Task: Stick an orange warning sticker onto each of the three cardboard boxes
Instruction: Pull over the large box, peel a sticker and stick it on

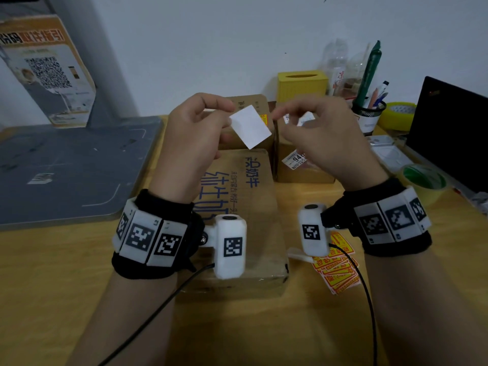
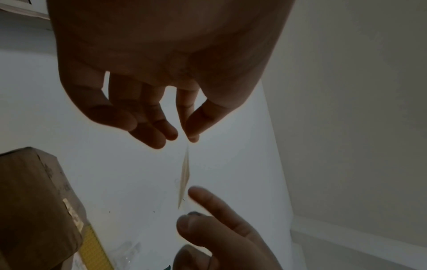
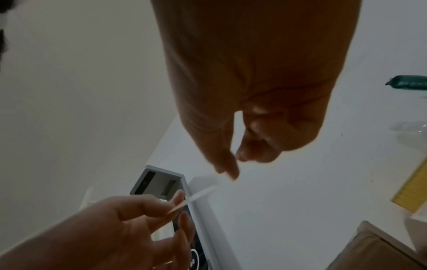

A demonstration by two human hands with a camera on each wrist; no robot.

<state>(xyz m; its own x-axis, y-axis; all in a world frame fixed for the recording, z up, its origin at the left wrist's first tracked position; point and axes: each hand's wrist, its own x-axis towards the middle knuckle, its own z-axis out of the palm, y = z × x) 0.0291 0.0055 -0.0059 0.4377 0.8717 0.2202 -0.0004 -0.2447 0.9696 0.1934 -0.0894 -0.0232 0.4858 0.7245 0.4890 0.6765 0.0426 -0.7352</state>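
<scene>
Sticker [image 1: 250, 126] pinched by left hand [image 1: 190, 136] in clear air — right hand [image 1: 324, 136] loosely curled beside its free edge.

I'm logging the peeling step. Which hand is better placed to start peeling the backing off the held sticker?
Probably the right hand: it hovers empty beside the free edge of the sticker, while the left hand pinches the opposite corner.

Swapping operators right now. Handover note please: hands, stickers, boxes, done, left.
Left hand pinches a sticker, white back to the camera, raised above the boxes. Right hand is at its free edge; contact unclear.
Spare stickers lie on the table, right of the big box. Rear left box and rear right box stand behind it.
Done: rear left box shows an orange patch, maybe a sticker.
Left: peel and stick this one; big box top shows none.
</scene>
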